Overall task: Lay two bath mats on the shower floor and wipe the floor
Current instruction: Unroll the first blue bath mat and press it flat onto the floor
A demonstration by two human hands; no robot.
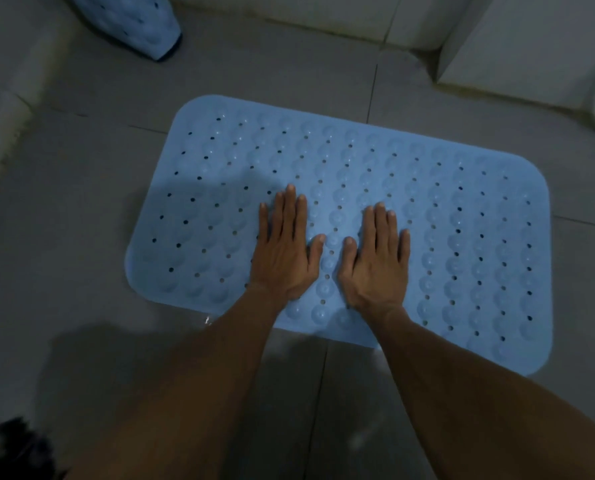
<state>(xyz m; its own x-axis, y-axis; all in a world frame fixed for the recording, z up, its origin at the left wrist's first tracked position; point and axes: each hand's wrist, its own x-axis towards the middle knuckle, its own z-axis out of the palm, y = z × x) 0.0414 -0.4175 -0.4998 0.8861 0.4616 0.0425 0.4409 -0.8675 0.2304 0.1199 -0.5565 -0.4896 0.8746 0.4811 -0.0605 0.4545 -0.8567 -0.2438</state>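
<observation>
We look down on a light blue bath mat (427, 216) lying flat on the grey tiled shower floor (81, 209), filling the centre and right of the frame, its long side running from upper left to lower right. Its surface shows rows of round bumps and small drain holes.

Both of our hands press palm-down on the mat, just left of its middle. The left hand (285, 251) lies with fingers straight and close together, thumb angled toward the centre. The right hand (375, 261) lies just beside it, fingers likewise straight and nearly closed up, thumb pointing toward the left thumb; the two thumbs are near but apart. Neither hand grips anything.

Our bare forearms enter from the bottom of the frame and cross the mat's near edge.

In the upper left corner we see part of a second blue bath mat (133, 22), curled or folded, resting on the floor well apart from the first. A pale wall base (324, 19) runs along the top, and a light block-shaped ledge (531, 46) stands at upper right.
</observation>
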